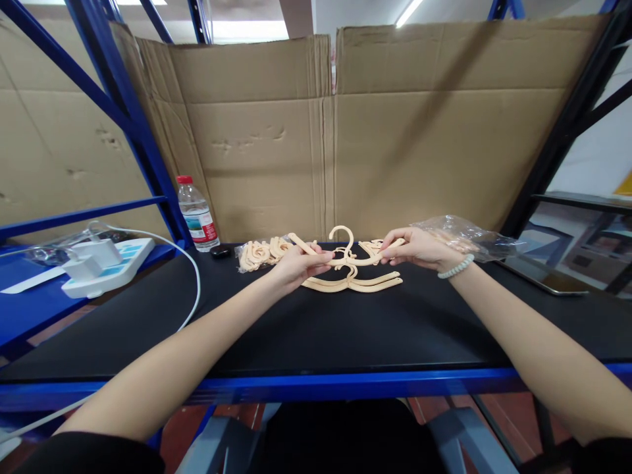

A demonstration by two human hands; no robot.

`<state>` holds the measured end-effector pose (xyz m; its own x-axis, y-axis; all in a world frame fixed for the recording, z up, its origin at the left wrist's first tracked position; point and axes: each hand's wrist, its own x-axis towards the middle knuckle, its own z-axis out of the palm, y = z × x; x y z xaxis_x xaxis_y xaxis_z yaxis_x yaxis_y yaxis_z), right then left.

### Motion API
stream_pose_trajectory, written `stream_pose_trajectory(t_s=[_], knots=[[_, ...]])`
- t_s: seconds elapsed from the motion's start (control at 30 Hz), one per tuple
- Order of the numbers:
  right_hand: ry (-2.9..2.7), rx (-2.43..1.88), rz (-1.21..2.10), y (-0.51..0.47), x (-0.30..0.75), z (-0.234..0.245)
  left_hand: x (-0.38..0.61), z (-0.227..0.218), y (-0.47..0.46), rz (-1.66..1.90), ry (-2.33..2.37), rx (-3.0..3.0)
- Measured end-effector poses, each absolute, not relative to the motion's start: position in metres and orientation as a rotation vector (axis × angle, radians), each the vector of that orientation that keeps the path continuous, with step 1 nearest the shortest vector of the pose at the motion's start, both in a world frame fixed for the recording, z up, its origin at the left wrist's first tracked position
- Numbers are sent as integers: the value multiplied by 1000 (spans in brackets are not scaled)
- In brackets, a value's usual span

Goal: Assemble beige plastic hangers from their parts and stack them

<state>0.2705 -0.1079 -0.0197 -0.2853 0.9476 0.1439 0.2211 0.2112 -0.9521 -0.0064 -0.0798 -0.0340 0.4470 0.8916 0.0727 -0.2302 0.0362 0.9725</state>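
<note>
Both hands hold one small cream plastic hanger (pixel 345 253) just above the black table top (pixel 316 329). My left hand (pixel 299 263) pinches its left arm and my right hand (pixel 415 248) pinches its right arm, hook pointing up. Directly beneath it lie two or three more cream hangers (pixel 360 283) stacked flat on the table. A heap of hangers in a clear bag (pixel 261 252) sits just left of my left hand. A white bead bracelet (pixel 457 267) circles my right wrist.
A water bottle with a red cap (pixel 196 214) stands at the back left beside a small black object (pixel 222 250). A white power strip with a charger (pixel 101 263) and its cable lie on the blue shelf. A crumpled clear bag (pixel 469 237) is behind my right hand. Cardboard walls stand behind.
</note>
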Motion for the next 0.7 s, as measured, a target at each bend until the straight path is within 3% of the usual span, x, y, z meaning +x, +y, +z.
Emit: stream_pose_trajectory(t_s=[0.17,0.4,0.53,0.7], knots=[[-2034,-1218,831,-109,287,-13,-28,-24,-63,850,701,1442],[-2397,-1210,720,-111,281,-14,-46,-19,-50,525,814,2268],[-2486,-1213,738,-108,280,-20,-45,-15,-58,356,768,2511],[-2605,-1148,520,-105,277,-25,-44,-15,-60,250,766,2814]])
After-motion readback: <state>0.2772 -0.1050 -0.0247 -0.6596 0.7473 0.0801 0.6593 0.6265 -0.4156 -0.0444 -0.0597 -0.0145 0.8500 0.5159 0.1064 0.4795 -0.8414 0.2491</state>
